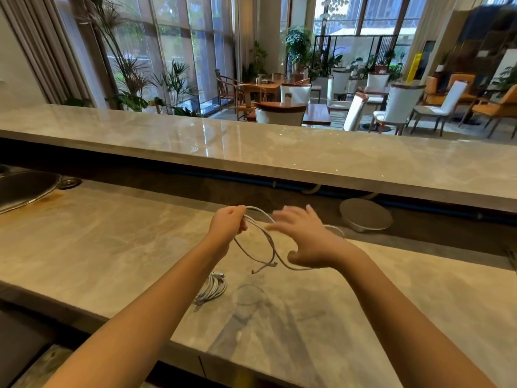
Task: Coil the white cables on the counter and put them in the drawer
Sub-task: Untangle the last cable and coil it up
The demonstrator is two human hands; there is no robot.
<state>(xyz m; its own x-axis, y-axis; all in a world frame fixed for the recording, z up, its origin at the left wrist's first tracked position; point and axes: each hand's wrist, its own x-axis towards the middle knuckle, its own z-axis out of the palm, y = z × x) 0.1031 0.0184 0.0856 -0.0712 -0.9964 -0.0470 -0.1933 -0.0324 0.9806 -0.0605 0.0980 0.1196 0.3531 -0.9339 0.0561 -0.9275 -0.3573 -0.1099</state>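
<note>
White cable (272, 247) hangs in loose loops above the lower counter (112, 247), its connector ends dangling just over the counter top and not touching it as far as I can tell. Left hand (228, 223) has fingers curled tight around the gathered top of the loops. Right hand (306, 239) is motion-blurred, fingers spread, thumb out, beside the loops; contact with the cable unclear. Second white cable, already a coiled bundle (211, 288), lies on the counter's near part under the left forearm. Sink (25, 189) at the counter's left end. Round metal disc (365, 214) behind the counter's far edge.
</note>
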